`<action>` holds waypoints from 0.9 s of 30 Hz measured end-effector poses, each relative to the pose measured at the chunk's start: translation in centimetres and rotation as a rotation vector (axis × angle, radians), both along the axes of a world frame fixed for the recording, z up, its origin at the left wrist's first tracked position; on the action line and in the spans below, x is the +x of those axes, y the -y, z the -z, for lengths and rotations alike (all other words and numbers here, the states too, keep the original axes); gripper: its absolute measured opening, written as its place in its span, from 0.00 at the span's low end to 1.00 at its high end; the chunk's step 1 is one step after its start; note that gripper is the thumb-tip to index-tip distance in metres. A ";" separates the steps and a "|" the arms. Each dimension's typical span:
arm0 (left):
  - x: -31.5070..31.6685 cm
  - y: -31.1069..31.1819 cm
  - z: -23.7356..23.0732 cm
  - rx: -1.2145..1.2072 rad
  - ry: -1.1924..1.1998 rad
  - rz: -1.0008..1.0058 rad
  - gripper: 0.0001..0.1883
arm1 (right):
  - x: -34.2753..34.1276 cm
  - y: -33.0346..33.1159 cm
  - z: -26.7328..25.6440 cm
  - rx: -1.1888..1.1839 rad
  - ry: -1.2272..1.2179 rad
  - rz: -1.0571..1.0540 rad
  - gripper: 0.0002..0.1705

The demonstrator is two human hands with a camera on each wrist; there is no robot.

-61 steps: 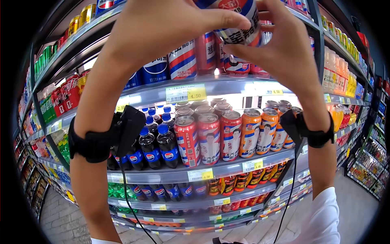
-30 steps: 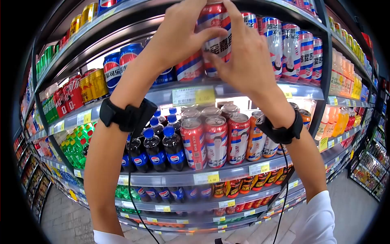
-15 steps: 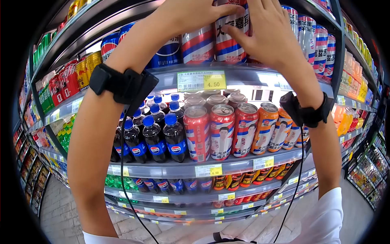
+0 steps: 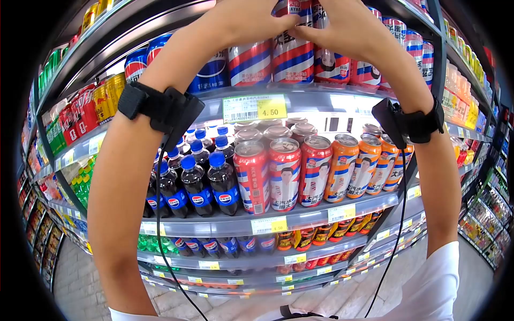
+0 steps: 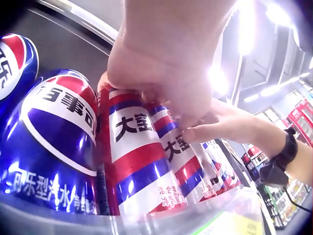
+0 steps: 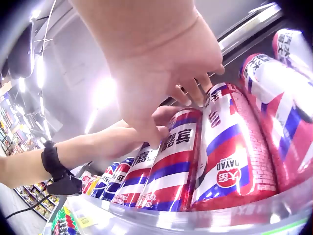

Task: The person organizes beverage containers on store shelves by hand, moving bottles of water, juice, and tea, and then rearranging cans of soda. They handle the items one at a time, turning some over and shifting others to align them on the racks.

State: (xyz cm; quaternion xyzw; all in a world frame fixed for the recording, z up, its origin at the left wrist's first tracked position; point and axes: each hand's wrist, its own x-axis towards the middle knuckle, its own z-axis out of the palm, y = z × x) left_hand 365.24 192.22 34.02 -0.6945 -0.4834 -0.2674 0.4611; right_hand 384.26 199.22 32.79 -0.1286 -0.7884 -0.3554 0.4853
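Note:
A red, white and blue soda can stands upright in the front row of the upper shelf, between my hands. My left hand grips it near its top, thumb on its front; its fingertips are out of the head view. My right hand has its thumb at the same can's front. In the right wrist view, the fingers of that hand reach out at the top of a neighbouring upside-down can. To the left stand a matching can and blue Pepsi cans.
The shelf edge carries a price label just below the cans. Lower down, cola bottles, red cans and orange cans fill another shelf. Black wrist straps trail cables in front of the shelves.
Two seconds ago both hands held the soda can raised and tilted above the shelf. It has come down and stands upright in the front row, the hands still at it.

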 end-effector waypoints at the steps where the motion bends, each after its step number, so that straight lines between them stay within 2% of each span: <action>1: 0.2 0.1 -0.1 0.007 -0.010 0.005 0.37 | 0.3 0.1 -0.1 -0.024 0.010 0.011 0.41; 3: -0.1 -0.1 0.0 -0.002 0.010 -0.026 0.40 | 1.2 -0.7 -0.3 0.018 -0.036 0.049 0.44; 5: -1.0 -1.1 -0.1 0.057 -0.043 0.042 0.42 | 2.2 -0.7 -0.6 -0.012 -0.068 0.119 0.44; 7: -0.3 -0.2 0.4 0.050 -0.032 0.056 0.43 | 2.9 -1.0 -1.4 0.006 -0.032 0.141 0.41; 10: 0.0 -0.3 1.0 0.153 -0.210 0.013 0.40 | 3.2 -1.4 -1.9 -0.087 -0.021 0.136 0.34; 11: -0.5 -1.4 1.0 0.160 -0.246 0.084 0.40 | 3.3 -1.6 -1.9 -0.079 -0.028 0.135 0.34; 14: 0.2 -1.1 1.1 0.149 -0.179 0.033 0.39 | 3.5 -0.9 -1.8 -0.171 -0.088 -0.061 0.31; 16: 0.2 -1.4 1.1 0.112 -0.129 0.113 0.39 | 3.6 -0.6 -1.4 -0.162 -0.158 -0.095 0.32; 19: 0.2 -1.4 1.3 0.153 -0.151 0.097 0.36 | 3.8 -0.5 -1.1 -0.122 -0.235 -0.131 0.33; 20: 0.1 -1.7 1.4 0.156 -0.152 0.095 0.36 | 4.0 -0.2 -1.1 -0.207 -0.254 -0.138 0.34; 22: -0.2 -2.4 1.6 0.342 -0.198 0.013 0.42 | 4.7 1.5 -0.9 -0.363 -0.263 -0.148 0.38; 23: -0.4 -2.7 1.5 0.348 -0.198 0.012 0.42 | 4.9 1.6 -0.8 -0.357 -0.261 -0.149 0.38; 25: -0.1 -2.5 1.4 0.197 -0.125 -0.040 0.44 | 5.6 1.1 -0.5 -0.178 -0.187 -0.307 0.41; 26: 0.1 -2.4 1.9 0.295 -0.142 0.004 0.35 | 6.0 0.4 -0.5 -0.171 -0.171 -0.342 0.42; 27: 0.0 -2.6 1.9 0.297 -0.144 0.003 0.35 | 6.2 1.2 -0.3 -0.170 -0.173 -0.343 0.42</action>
